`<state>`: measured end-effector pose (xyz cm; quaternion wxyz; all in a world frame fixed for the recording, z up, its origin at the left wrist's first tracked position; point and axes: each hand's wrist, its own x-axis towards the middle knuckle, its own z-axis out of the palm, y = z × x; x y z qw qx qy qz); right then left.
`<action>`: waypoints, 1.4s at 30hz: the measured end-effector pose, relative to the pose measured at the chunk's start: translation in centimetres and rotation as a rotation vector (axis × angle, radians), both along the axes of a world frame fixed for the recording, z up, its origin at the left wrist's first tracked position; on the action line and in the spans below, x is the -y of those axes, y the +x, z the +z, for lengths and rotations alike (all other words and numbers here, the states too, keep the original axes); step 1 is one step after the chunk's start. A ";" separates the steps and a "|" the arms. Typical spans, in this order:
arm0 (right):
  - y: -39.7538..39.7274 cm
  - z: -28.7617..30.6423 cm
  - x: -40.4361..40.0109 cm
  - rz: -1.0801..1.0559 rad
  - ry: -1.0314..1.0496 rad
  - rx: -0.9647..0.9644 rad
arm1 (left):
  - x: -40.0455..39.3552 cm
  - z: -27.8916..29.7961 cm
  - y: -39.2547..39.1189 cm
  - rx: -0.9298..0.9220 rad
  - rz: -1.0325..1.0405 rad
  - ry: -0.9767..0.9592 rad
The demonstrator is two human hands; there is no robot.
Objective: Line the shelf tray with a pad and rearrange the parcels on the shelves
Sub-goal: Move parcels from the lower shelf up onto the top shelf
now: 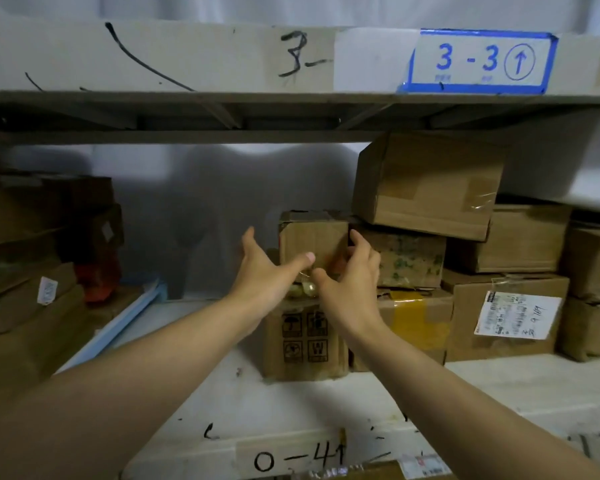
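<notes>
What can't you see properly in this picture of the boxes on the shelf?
Head view, the only one:
- Small box: the left hand and right hand cover its lower front, so whether they grip it yet is unclear.
- Shiny thing between the wrists: too small and blurred to name.
- White label on the right box: print blurred.
- Left stack: dark, cut off by the frame edge.

brown cardboard parcels [426,181], one with yellow tape [409,317], white shelf [291,403] — blue-bordered label [482,60], light blue pad [118,327]

blue label [482,60] — "3-3", shelf edge [298,459] — "0-41"
</notes>
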<state>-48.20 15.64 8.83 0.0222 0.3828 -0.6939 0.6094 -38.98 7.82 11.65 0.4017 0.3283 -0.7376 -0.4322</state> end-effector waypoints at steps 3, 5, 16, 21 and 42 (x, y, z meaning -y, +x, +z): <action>-0.5 -0.3 -0.1 0.083 -0.034 0.061 | -0.3 -0.4 -0.8 0.002 0.010 -0.001; -0.8 -0.6 0.0 0.143 -0.016 0.082 | -0.3 -0.5 -1.2 -0.006 0.032 -0.009; -2.3 -0.3 -0.4 0.223 -0.007 0.064 | -0.9 0.6 -1.6 -0.041 0.074 0.065; -2.1 0.8 0.1 0.184 0.011 0.029 | -2.1 0.9 -1.7 -0.085 0.052 0.141; 1.3 0.7 -0.8 0.169 -0.219 -0.027 | -3.0 0.5 4.6 -0.273 0.024 0.437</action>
